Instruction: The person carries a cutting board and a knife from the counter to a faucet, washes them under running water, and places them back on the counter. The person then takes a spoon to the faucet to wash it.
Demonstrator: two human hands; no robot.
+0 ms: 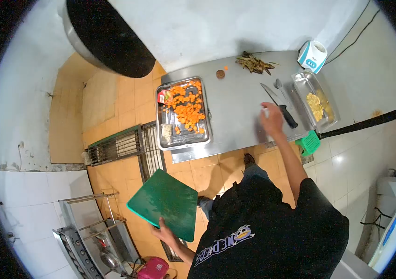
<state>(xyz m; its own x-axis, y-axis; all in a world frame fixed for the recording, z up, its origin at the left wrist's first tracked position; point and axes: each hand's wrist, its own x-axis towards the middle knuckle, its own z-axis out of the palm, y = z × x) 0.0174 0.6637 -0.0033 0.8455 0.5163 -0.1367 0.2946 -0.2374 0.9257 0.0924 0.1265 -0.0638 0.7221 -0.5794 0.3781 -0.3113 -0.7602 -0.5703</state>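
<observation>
My left hand [163,232] grips the edge of a green cutting board [165,202], held tilted off the left front side of the steel table. Over the tabletop, my right hand [271,120] hovers with its fingers loosely bent and apart, no object visible in it. Just to its right lies a knife [287,114] with a black handle, and beside that a spoon [279,84]. A steel tray [208,125] at the table's left end carries sliced carrots [188,109], a red-and-white packet [164,96] and a small pale pile [166,132].
A metal pan [300,79] with yellow food stands at the right, near a white-and-blue device [313,56]. Dry leaves or peelings [255,63] and a small brown round thing [220,74] lie toward the wall. A green basket [309,143] sits below the table's right corner. A stove [79,249] is lower left.
</observation>
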